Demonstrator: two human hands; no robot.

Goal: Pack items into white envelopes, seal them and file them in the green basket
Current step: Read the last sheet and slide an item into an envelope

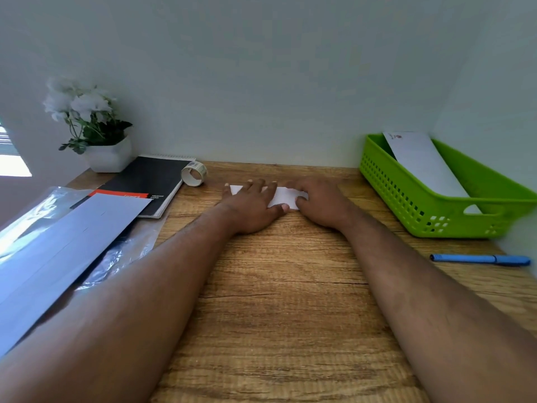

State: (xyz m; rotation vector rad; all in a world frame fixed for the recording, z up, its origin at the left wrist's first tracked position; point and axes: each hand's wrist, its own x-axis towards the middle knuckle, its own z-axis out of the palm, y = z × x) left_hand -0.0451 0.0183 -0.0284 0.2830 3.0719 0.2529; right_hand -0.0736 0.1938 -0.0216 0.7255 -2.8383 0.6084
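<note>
A: Head view: where is the work lying?

B: A white paper piece [283,196] is lying flat on the wooden desk [290,286]. The left hand [252,207] and right hand [321,202] are pressing it, fingers extended, thumbs almost meeting.

A: Handling?

B: Probably light, thin, easily creased, sliding readily on wood. Recommend pinching a free edge. One envelope [421,164] is leaning in the green basket [406,205], well apart.

Left hand [252,206], right hand [321,203] bare; forearms seemingly sleeveless.
</note>
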